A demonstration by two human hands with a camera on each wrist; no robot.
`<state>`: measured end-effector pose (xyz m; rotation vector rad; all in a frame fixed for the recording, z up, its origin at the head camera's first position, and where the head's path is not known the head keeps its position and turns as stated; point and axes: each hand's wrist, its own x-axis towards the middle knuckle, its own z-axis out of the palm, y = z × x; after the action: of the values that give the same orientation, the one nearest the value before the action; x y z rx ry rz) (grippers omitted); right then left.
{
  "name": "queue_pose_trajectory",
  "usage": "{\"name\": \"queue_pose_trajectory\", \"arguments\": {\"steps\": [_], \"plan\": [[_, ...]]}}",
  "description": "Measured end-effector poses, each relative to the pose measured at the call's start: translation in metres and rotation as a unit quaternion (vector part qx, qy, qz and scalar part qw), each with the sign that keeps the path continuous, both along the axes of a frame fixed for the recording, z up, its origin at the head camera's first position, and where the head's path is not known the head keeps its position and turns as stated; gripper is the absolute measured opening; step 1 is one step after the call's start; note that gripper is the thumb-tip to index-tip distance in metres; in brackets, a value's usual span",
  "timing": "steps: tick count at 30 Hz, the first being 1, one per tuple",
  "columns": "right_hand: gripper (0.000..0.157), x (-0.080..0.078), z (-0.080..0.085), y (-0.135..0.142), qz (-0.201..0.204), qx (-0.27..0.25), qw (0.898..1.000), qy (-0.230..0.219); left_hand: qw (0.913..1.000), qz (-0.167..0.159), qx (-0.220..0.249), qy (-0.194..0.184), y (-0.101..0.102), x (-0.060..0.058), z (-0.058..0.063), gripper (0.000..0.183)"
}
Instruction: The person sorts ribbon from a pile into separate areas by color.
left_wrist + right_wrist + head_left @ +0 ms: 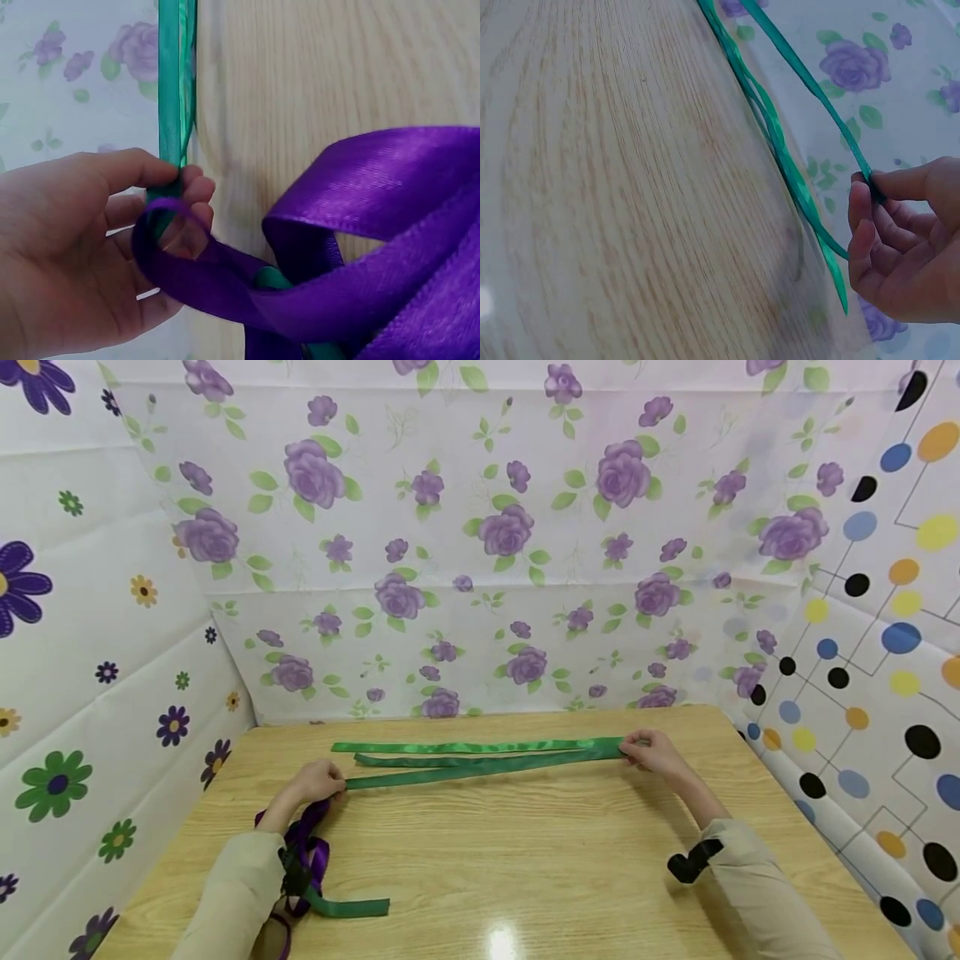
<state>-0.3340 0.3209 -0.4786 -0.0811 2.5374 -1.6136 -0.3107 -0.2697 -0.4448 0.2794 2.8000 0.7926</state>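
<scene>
A green ribbon point(420, 775) stretches across the back of the table between both hands. My left hand point(315, 782) pinches it between thumb and fingers at its left side. At the other side, my right hand point(651, 752) pinches the ribbon between thumb and fingertips. Two more green strands point(450, 748) run behind it, converging toward the right hand. Loops of purple ribbon point(397, 172) hang below my left hand, and one loop passes in front of its fingers in the left wrist view. From beneath the left wrist, a green ribbon tail point(352, 908) lies on the table.
The wooden table point(525, 843) reaches back to a flower-printed cloth wall point(465, 635). Printed cloths also stand at the left and right sides. A black wrist strap point(693, 862) sits at the right sleeve. Light glares off the table's front.
</scene>
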Motion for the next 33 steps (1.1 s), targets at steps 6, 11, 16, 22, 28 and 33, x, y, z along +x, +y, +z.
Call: {"name": "queue_pose_trajectory", "arguments": {"steps": [6,11,16,22,28,33], "plan": [[0.028,0.0,-0.004,0.005,-0.023,0.012,0.999,-0.026,0.9983,0.051,0.028,-0.005,-0.004,-0.004,-0.009,0.025],[0.03,0.0,-0.008,0.009,-0.035,0.024,0.998,-0.041,0.9956,0.083,0.041,0.015,-0.005,-0.009,-0.017,0.026],[0.034,0.0,-0.013,0.011,-0.051,0.036,0.997,-0.047,0.9891,0.136,0.017,0.054,-0.004,-0.012,-0.022,0.025],[0.032,-0.001,-0.016,0.008,-0.077,0.057,0.994,-0.044,0.9827,0.173,0.024,0.063,-0.002,-0.012,-0.025,0.023],[0.026,-0.001,-0.016,0.006,-0.103,0.067,0.991,-0.056,0.983,0.169,0.035,0.062,0.0,-0.014,-0.026,0.023],[0.029,-0.001,-0.018,0.006,-0.119,0.067,0.989,-0.055,0.9848,0.161,0.025,0.061,0.001,-0.015,-0.027,0.024]]}}
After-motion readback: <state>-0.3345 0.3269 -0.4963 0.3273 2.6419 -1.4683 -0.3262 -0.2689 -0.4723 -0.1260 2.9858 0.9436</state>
